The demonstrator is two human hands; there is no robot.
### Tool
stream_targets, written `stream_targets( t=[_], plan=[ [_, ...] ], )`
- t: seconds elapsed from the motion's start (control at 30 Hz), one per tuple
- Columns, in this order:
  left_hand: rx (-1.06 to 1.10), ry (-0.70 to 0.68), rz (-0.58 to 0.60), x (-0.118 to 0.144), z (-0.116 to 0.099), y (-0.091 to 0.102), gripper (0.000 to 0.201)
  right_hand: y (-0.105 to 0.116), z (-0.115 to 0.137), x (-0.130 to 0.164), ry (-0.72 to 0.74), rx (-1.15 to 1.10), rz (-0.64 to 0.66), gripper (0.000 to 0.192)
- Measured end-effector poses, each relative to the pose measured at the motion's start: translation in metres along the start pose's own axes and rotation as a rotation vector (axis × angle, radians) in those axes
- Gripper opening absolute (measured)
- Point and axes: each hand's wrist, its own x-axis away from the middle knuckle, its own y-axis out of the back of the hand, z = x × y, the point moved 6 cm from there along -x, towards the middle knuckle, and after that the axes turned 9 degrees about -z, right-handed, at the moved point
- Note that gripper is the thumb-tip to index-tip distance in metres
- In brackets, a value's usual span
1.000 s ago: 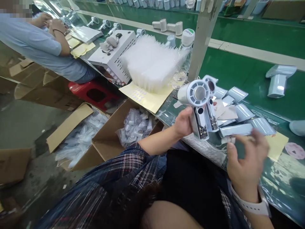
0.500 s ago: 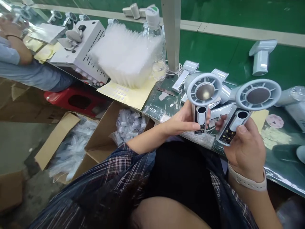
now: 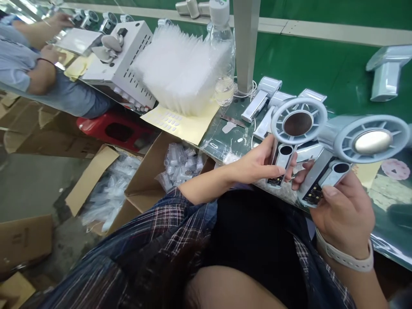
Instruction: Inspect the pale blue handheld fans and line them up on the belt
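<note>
My left hand (image 3: 257, 165) is closed round the handle of a light-blue handheld fan (image 3: 298, 122), its thumb on the lower part of the handle. A second, matching handheld fan (image 3: 373, 139) is gripped by my right hand (image 3: 349, 210), which wears a pale wristband. Both fans are upright and tilted, with round spoked grilles toward me. Their handle fronts are uncovered, and small circuit boards show at the lower ends. The two fans are side by side, close together over the bench edge. More fans (image 3: 257, 105) lie on the bench just behind them.
A stack of white plastic sleeves (image 3: 180, 68) stands on yellow paper (image 3: 196, 128) beside a bottle (image 3: 222, 56) and a metal post (image 3: 246, 43). Below is a cardboard box (image 3: 144, 171) of bagged parts. A co-worker (image 3: 28, 64) sits at far left near a white metal case (image 3: 131, 60).
My view has shifted, so the bench appears farther right. The right fan has come nearer and tilted; the left fan stays held. At far left the co-worker's arm has reached toward fans.
</note>
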Motion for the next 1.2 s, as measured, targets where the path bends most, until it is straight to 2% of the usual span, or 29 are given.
stream_targets(
  t=[0.13, 0.33, 0.47, 0.6, 0.7, 0.87, 1.03, 1.2],
  plan=[
    [-0.027, -0.004, 0.031, 0.0, 0.004, 0.003, 0.063, 0.0, -0.008, -0.002, -0.022, 0.041, 0.006, 0.029],
    [-0.022, 0.018, 0.001, -0.002, 0.012, 0.01, 0.063, 0.004, -0.013, -0.007, -0.002, 0.03, -0.125, 0.029],
    [-0.039, -0.026, 0.018, 0.0, 0.006, 0.007, 0.063, 0.003, -0.009, -0.006, 0.014, 0.012, -0.11, 0.024],
    [-0.036, -0.039, 0.063, 0.001, 0.003, 0.003, 0.059, 0.003, -0.011, -0.005, -0.01, 0.024, -0.024, 0.026],
    [-0.037, -0.031, 0.019, -0.005, 0.013, 0.007, 0.063, 0.005, -0.013, -0.006, -0.01, 0.034, -0.039, 0.027],
    [-0.009, -0.027, -0.163, -0.015, 0.034, 0.025, 0.058, 0.002, -0.015, -0.006, -0.031, 0.016, -0.092, 0.028],
    [-0.074, -0.028, -0.041, -0.01, 0.032, 0.025, 0.064, -0.005, -0.012, -0.004, -0.022, 0.021, 0.015, 0.035],
    [-0.091, -0.116, -0.044, -0.01, 0.021, 0.03, 0.054, 0.001, -0.017, -0.011, -0.003, 0.017, -0.062, 0.033]
  ],
)
